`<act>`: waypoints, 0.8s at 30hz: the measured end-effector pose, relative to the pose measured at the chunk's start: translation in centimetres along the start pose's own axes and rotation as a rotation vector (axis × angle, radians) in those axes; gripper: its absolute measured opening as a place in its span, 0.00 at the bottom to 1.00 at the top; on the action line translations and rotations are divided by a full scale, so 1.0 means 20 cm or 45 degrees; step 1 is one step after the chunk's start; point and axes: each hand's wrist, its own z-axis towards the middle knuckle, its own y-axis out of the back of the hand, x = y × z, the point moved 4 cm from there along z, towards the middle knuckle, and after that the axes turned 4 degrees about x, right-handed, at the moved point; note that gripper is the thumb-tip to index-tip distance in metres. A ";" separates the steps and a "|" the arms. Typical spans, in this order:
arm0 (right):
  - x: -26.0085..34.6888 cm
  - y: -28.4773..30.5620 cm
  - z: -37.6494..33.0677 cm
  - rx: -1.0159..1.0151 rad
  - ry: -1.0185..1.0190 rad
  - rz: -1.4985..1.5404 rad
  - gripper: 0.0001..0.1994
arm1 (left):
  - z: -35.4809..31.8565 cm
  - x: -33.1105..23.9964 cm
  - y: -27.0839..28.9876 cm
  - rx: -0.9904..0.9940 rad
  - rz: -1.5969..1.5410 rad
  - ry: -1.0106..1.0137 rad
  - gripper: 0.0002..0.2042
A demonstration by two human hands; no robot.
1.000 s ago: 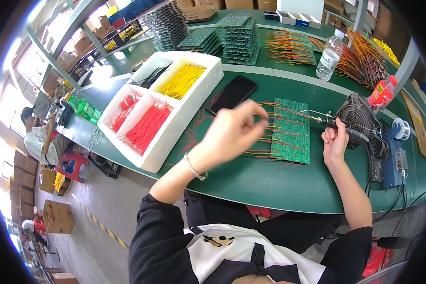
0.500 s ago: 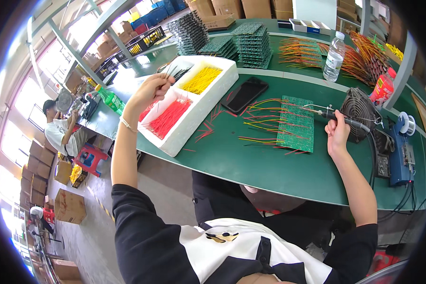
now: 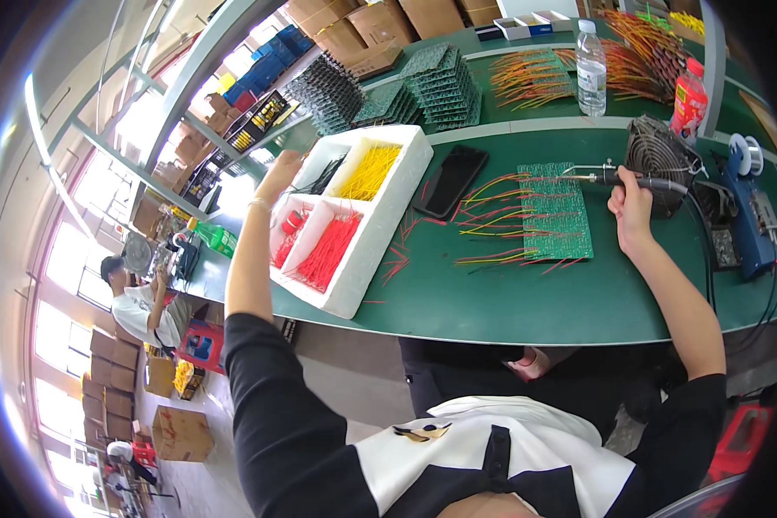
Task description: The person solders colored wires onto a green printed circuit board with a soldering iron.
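Note:
My right hand is closed around a soldering iron fitted with a thin metal guide. Its tip hovers at the upper right part of a green circuit board panel, from whose left side red, yellow and black wires stick out. My left hand is curled at the far left of a white foam tray, by the compartment of black wires. The fingertips are partly hidden, and what they hold cannot be made out. Other compartments hold yellow wires and red wires.
A black phone lies between tray and panel, near loose red wires. Behind stand board stacks, a water bottle and a red bottle. A fan and blue soldering station are right. A person sits far left.
My left hand has moved lower, to the black-wire compartment; the dark wires that showed in its fingers are no longer visible there. The right hand keeps the soldering iron over the panel. The view has shifted.

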 end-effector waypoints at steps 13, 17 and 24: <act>0.01 0.04 -0.01 -0.012 -0.001 -0.048 0.12 | 0.16 -0.29 -0.65 0.109 0.387 -0.041 0.16; 0.00 0.02 -0.02 0.026 -0.063 -0.073 0.10 | 0.17 -0.10 -0.58 0.002 0.146 0.065 0.11; 0.03 0.04 -0.03 0.010 -0.066 -0.105 0.11 | 0.07 -0.28 -0.49 0.026 -0.511 0.138 0.05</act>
